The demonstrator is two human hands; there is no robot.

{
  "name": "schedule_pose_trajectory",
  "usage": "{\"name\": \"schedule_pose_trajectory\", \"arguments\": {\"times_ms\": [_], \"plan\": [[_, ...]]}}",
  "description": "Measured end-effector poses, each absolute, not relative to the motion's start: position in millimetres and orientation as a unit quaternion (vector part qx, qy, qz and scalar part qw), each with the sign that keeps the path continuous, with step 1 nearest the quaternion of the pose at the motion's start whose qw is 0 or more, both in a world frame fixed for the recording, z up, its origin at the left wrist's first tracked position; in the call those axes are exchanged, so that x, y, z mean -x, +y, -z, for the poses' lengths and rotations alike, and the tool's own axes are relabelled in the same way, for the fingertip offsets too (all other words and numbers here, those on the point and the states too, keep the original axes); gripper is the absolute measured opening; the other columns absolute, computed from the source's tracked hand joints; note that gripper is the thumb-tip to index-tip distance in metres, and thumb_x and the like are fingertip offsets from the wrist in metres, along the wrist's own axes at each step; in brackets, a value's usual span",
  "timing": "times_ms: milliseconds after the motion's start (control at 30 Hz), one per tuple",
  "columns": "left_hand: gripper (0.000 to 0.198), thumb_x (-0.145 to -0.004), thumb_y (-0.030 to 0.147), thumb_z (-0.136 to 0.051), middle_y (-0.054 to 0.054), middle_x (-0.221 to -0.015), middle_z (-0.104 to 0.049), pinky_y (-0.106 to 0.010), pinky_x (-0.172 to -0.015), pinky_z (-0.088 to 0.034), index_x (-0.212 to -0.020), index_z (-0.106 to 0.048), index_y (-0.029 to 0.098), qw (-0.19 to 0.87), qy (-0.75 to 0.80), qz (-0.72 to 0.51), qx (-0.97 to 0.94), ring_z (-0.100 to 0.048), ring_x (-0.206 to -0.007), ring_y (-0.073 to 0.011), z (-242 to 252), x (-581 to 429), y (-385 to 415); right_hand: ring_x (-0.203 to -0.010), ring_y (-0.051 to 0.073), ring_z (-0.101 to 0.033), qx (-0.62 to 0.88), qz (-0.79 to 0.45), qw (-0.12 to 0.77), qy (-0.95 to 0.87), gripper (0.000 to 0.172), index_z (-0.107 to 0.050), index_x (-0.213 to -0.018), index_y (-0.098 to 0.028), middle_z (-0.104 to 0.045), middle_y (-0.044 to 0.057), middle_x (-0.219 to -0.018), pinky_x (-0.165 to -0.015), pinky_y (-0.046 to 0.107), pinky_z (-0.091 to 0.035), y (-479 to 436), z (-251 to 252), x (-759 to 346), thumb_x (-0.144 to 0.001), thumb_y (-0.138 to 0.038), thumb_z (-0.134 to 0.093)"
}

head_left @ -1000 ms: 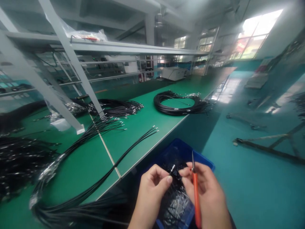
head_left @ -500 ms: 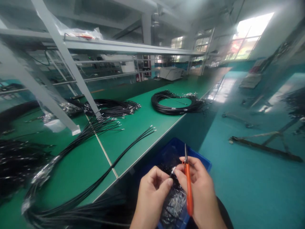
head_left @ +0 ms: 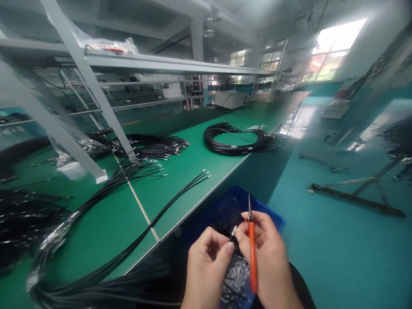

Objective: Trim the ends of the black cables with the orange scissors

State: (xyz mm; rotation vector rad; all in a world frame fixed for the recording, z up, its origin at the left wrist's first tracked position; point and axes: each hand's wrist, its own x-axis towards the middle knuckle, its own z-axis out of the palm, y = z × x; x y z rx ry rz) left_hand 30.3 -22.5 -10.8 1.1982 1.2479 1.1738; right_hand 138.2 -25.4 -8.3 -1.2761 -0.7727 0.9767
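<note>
Over a blue bin (head_left: 279, 223), my left hand (head_left: 207, 257) pinches the end of a black cable (head_left: 232, 241) between thumb and fingers. My right hand (head_left: 268, 249) keeps orange-handled snips (head_left: 252, 253) in its grip, the narrow metal blades pointing up and away from me. The thumb and index finger of that hand also touch the pale tip of the cable. Inside the bin lie silvery and black scraps (head_left: 237, 272), partly covered by my hands. A bundle of black cables (head_left: 135, 242) curves over the green table to the left.
On the green table (head_left: 186, 199) are a coiled black cable bundle (head_left: 225, 146), another bundle (head_left: 157, 146) behind the shelf post (head_left: 96, 103), and more cables (head_left: 28, 219) at far left. A metal stand base (head_left: 354, 199) rests on the floor at right.
Both hands hold nearly the same pose at the cable end. The snips have shifted very slightly left with my right hand, and the view has moved a little.
</note>
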Motion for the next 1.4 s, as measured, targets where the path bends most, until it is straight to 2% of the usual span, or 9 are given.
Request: {"name": "schedule_pose_trajectory", "arguments": {"times_ms": [300, 533, 600, 700, 900, 1000, 1133, 1300, 1400], "plan": [[0.027, -0.063, 0.036, -0.070, 0.003, -0.050, -0.053, -0.017, -0.039, -0.026, -0.060, -0.055, 0.014, 0.614, 0.467, -0.471, -0.428, -0.035, -0.040, -0.0058, 19, -21, -11, -0.056, 0.015, -0.056, 0.552, -0.405, 0.647, -0.336, 0.031, -0.055, -0.090, -0.021, -0.059, -0.003, -0.062, -0.055, 0.025, -0.047, -30, 2, -133, -0.064, -0.027, -0.070], [0.020, -0.073, 0.032, -0.062, 0.003, -0.054, -0.053, -0.018, -0.041, -0.028, -0.064, -0.055, 0.015, 0.633, 0.447, -0.448, -0.446, -0.037, -0.042, -0.0064, 15, -20, -14, -0.061, 0.014, -0.058, 0.553, -0.441, 0.629, -0.321, 0.034, -0.055, -0.091, -0.022, -0.061, -0.004, -0.065, -0.059, 0.023, -0.047, -32, 6, -140, -0.064, -0.030, -0.073], [0.013, -0.075, 0.028, -0.060, 0.002, -0.058, -0.057, -0.019, -0.046, -0.034, -0.068, -0.058, 0.017, 0.563, 0.470, -0.402, -0.549, -0.045, -0.047, -0.0091, 15, -21, -13, -0.063, 0.015, -0.059, 0.556, -0.438, 0.638, -0.303, 0.036, -0.056, -0.091, -0.022, -0.062, -0.003, -0.066, -0.059, 0.022, -0.047, -34, 5, -144, -0.062, -0.031, -0.074], [0.008, -0.077, 0.025, -0.059, 0.001, -0.075, -0.065, -0.022, -0.062, -0.042, -0.079, -0.067, 0.024, 0.303, 0.545, -0.256, -0.738, -0.059, -0.068, -0.0142, 13, -15, 3, -0.066, 0.017, -0.061, 0.569, -0.440, 0.636, -0.280, 0.045, -0.058, -0.093, -0.022, -0.066, 0.000, -0.070, -0.057, 0.023, -0.048, -35, 6, -157, -0.056, -0.035, -0.079], [0.018, -0.085, 0.022, -0.047, -0.013, -0.102, -0.061, -0.037, -0.077, -0.041, -0.095, -0.061, 0.019, 0.055, 0.729, -0.159, -0.663, -0.055, -0.097, -0.0282, 8, 50, 64, -0.063, 0.020, -0.058, 0.607, -0.417, 0.626, -0.257, 0.053, -0.063, -0.095, -0.022, -0.065, 0.002, -0.071, -0.047, 0.025, -0.045, -32, 13, -180, -0.049, -0.042, -0.081], [0.013, -0.078, 0.019, -0.057, -0.014, -0.098, -0.062, -0.041, -0.078, -0.041, -0.090, -0.061, 0.015, 0.025, 0.758, -0.107, -0.642, -0.055, -0.098, -0.0309, 10, 75, 78, -0.063, 0.018, -0.056, 0.591, -0.427, 0.629, -0.270, 0.049, -0.062, -0.094, -0.023, -0.064, 0.002, -0.071, -0.048, 0.023, -0.044, -30, 14, -180, -0.053, -0.043, -0.079], [0.011, -0.084, 0.023, -0.051, -0.008, -0.089, -0.066, -0.038, -0.076, -0.043, -0.086, -0.060, 0.017, 0.029, 0.762, -0.071, -0.644, -0.061, -0.087, -0.0243, 12, 87, 75, -0.057, 0.016, -0.053, 0.578, -0.447, 0.621, -0.283, 0.052, -0.060, -0.097, -0.023, -0.065, 0.001, -0.069, -0.045, 0.022, -0.042, -26, 15, -179, -0.053, -0.044, -0.080], [0.017, -0.084, 0.020, -0.044, -0.011, -0.081, -0.069, -0.038, -0.068, -0.041, -0.089, -0.059, 0.019, 0.032, 0.770, -0.111, -0.627, -0.064, -0.078, -0.0288, 1, 93, 73, -0.055, 0.013, -0.051, 0.546, -0.464, 0.632, -0.297, 0.049, -0.059, -0.097, -0.023, -0.063, -0.001, -0.069, -0.044, 0.019, -0.041, -22, 12, -183, -0.057, -0.041, -0.079], [0.020, -0.079, 0.015, -0.045, -0.006, -0.075, -0.068, -0.031, -0.061, -0.041, -0.093, -0.058, 0.020, 0.066, 0.746, -0.170, -0.641, -0.063, -0.071, -0.0238, -15, 90, 79, -0.053, 0.011, -0.050, 0.522, -0.474, 0.650, -0.283, 0.047, -0.058, -0.097, -0.023, -0.062, -0.003, -0.067, -0.046, 0.018, -0.042, -18, 11, -184, -0.058, -0.037, -0.079]]}}
